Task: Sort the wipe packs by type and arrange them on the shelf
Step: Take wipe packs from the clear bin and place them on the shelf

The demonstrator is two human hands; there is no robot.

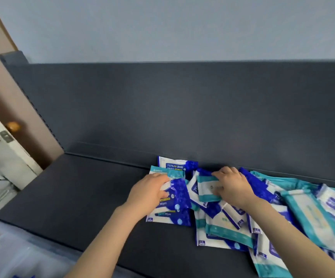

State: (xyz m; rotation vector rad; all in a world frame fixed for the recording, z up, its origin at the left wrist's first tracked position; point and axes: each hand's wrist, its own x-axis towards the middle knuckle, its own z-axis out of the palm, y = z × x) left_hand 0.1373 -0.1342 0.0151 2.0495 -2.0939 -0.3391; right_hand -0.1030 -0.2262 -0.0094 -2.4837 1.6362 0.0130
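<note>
A: What is held by the left hand [149,189]?

B: A blue pack [179,197] is gripped at its upper left corner. The fingers are curled over its top edge and the thumb is laid on its face. It is found just left of centre in the lower half of the frame, on top of another blue-and-white pack.

A: And by the right hand [232,185]?

B: A teal pack [205,190] is grasped, right of the blue pack, near the frame's centre line. The fingers are hooked over its far edge and the thumb is pressed on its white face.

A: Where are the other packs seen?

B: A pile [302,213] is spread from the centre to the lower right edge, with blue and teal packs mixed and overlapping. It is carried by the dark shelf [62,197]. Above the left hand a 75% pack [177,164] is set against the back panel [162,107]. A teal-edged pack [167,173] is laid just in front of it, partly covered by the fingers.

A: What else is shown?

B: A door [4,157] with a knob [13,127] is seen at the left edge. A clear bin [12,257] is seen in the lower left corner, below the shelf's front edge.
</note>
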